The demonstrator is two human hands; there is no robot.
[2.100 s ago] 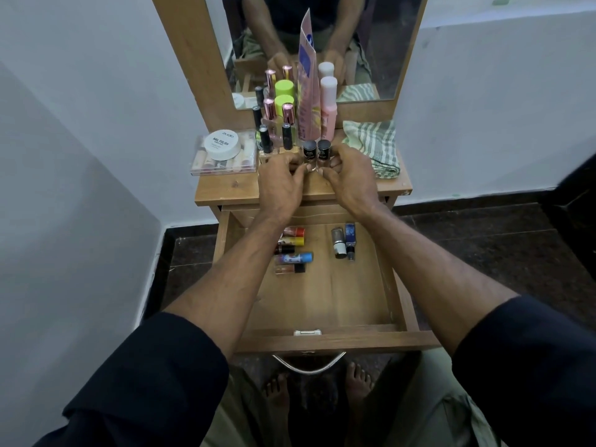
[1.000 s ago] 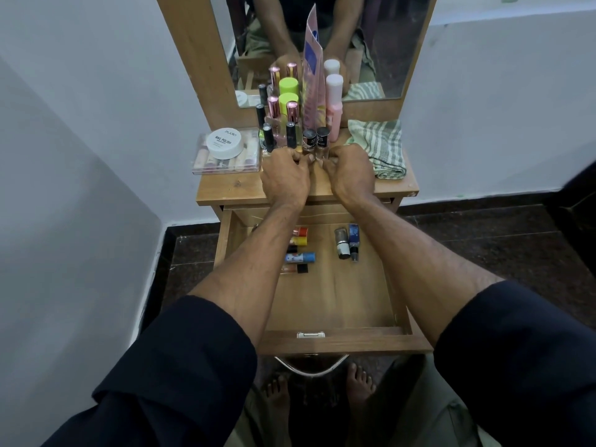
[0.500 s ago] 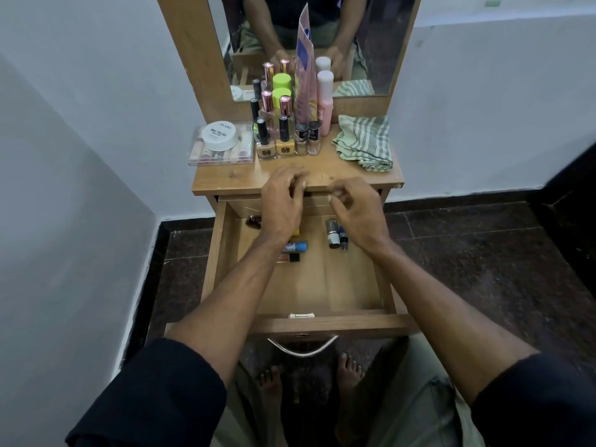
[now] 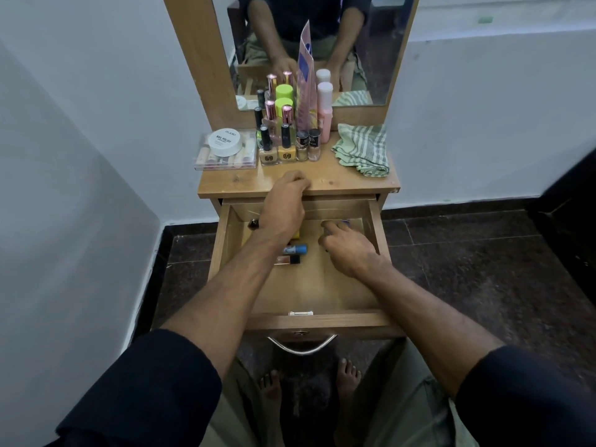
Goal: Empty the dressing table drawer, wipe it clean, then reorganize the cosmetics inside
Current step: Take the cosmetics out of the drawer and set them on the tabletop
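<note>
The wooden drawer is pulled out below the dressing table top. My left hand hangs over its back left with fingers loosely bent and nothing seen in it. My right hand reaches into the back right and covers the small bottles there; a blue bottle peeks out past the fingertips, and the grip is hidden. A blue-capped tube, a black-capped clear bottle and a dark item lie in the drawer's left half. A striped cloth lies on the table top at the right.
On the table top stand several nail polish bottles, a tall pink tube, a pink bottle, and a white tub on a clear box. A mirror rises behind. The drawer handle points at my bare feet.
Both hands left the two small dark-capped bottles standing in the table-top row and dropped towards the drawer. The right hand went down onto the bottles at the back right.
</note>
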